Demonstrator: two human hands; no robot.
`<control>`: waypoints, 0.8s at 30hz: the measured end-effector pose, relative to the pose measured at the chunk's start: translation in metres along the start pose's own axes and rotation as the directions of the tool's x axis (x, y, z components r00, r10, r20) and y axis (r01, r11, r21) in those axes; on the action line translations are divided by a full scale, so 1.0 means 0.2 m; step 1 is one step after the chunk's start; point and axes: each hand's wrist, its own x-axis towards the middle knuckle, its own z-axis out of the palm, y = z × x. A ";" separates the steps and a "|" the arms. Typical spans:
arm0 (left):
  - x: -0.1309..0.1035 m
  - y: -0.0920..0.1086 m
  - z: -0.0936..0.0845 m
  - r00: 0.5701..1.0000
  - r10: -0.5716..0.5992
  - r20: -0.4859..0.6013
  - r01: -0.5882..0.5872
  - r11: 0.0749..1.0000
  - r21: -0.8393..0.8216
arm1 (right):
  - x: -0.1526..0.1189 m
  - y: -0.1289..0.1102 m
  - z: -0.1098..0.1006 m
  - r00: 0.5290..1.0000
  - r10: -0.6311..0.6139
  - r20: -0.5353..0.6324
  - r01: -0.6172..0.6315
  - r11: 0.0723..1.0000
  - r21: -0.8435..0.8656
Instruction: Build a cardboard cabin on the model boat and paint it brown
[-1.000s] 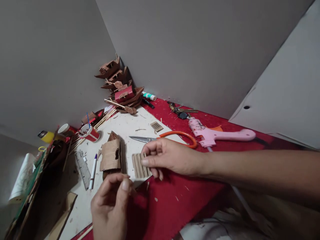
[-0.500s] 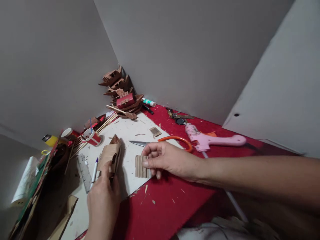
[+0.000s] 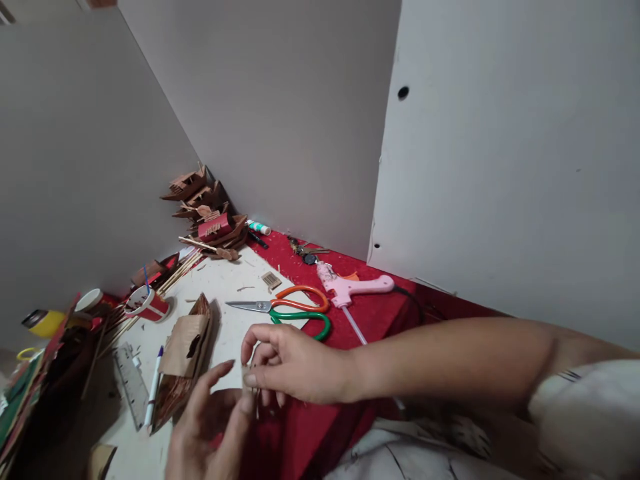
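Near the table's front, my right hand (image 3: 295,367) pinches a small cardboard piece (image 3: 246,377), now seen nearly edge-on. My left hand (image 3: 210,420) is beside it, thumb against the piece's lower end and index finger raised away. To the left lies a brown boat-shaped model (image 3: 175,393) with a folded cardboard cover (image 3: 183,344) across it. Scissors (image 3: 260,306) with one orange and one green handle lie open just beyond my right hand. A small ridged cardboard piece (image 3: 271,280) rests on the white board (image 3: 227,277).
A pink glue gun (image 3: 357,287) lies on the red cloth at right. Several boat models (image 3: 220,230) are stacked in the back corner. At left are a red-and-white cup (image 3: 150,305), a ruler (image 3: 131,387), a marker (image 3: 155,387) and a yellow object (image 3: 47,323).
My left hand has left the boat-shaped model and come to the cardboard piece. The piece has turned edge-on in my right hand. The view has shifted right, and both scissor handles now show.
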 end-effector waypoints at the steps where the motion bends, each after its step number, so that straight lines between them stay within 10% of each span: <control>1: 0.00 0.00 0.04 0.996 -0.072 0.062 0.080 0.986 -0.149 | -0.02 0.00 0.01 1.000 -0.017 0.008 0.017 1.000 -0.011; 7: 0.03 -0.02 0.05 0.960 -0.169 0.221 0.239 0.908 -0.345 | -0.20 -0.08 -0.10 0.987 -0.150 0.057 0.160 0.888 -0.431; 11: 0.01 -0.04 -0.04 0.971 -0.132 0.201 0.189 0.935 -0.301 | -0.38 -0.14 -0.42 0.857 -0.494 -0.144 -0.008 0.267 -0.964; 15: 0.01 -0.06 -0.15 0.970 -0.165 0.179 0.193 0.969 -0.155 | -0.47 -0.10 -0.70 0.888 -0.417 -0.193 -0.265 -0.121 -0.956; 24: 0.05 -0.12 -0.22 0.997 0.066 0.034 -0.071 0.983 0.170 | -0.37 -0.10 -0.70 0.940 -0.293 -0.175 -0.244 -0.219 -0.945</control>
